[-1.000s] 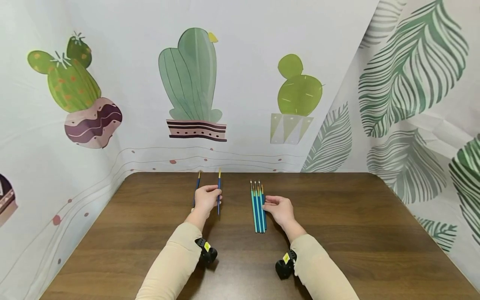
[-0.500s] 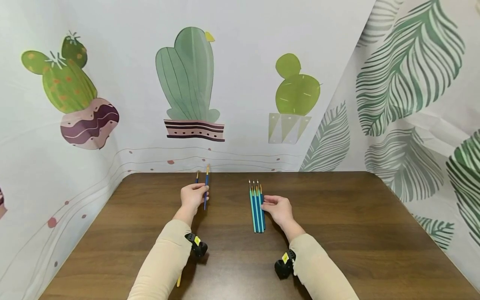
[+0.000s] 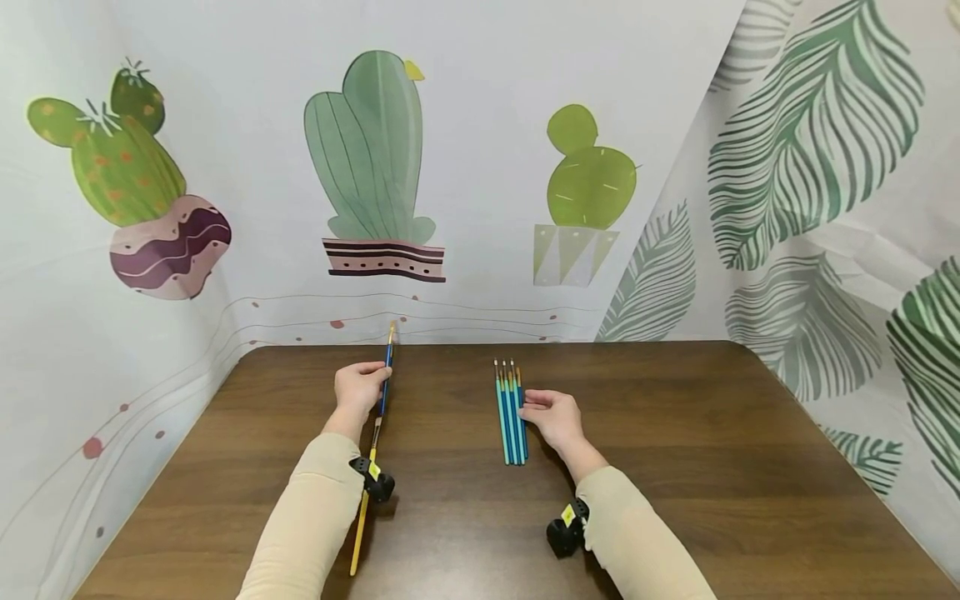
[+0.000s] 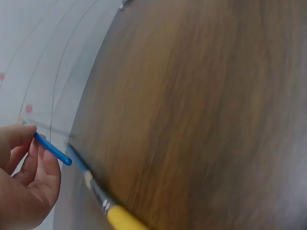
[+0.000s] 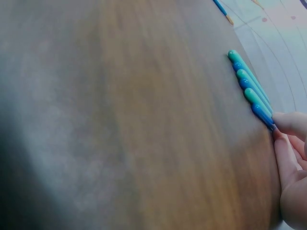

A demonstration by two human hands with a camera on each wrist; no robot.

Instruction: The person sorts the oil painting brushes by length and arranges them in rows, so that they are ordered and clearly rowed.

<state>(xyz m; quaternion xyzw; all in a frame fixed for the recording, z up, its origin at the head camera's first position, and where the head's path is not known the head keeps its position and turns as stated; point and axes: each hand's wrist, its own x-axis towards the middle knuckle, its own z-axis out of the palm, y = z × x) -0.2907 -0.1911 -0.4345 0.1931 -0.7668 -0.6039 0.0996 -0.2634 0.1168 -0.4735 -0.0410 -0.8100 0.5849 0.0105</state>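
In the head view, my left hand pinches a slim blue paintbrush, its bristles pointing to the back wall. The blue handle slants from the fingertips in the left wrist view. Close beside that hand lies another blue paintbrush; a larger yellow-handled paintbrush lies in line with it, partly under the left forearm. My right hand pinches the rightmost dark blue paintbrush of a side-by-side row. Teal and blue paintbrushes alternate in this row, tips toward the wall.
The brown wooden table ends at a back edge against a white cloth printed with cacti and leaves. Black wrist cameras sit on both forearms.
My left hand has moved left with the blue paintbrush, uncovering the yellow-handled one. The right hand stays at the row. The head view has shifted slightly.
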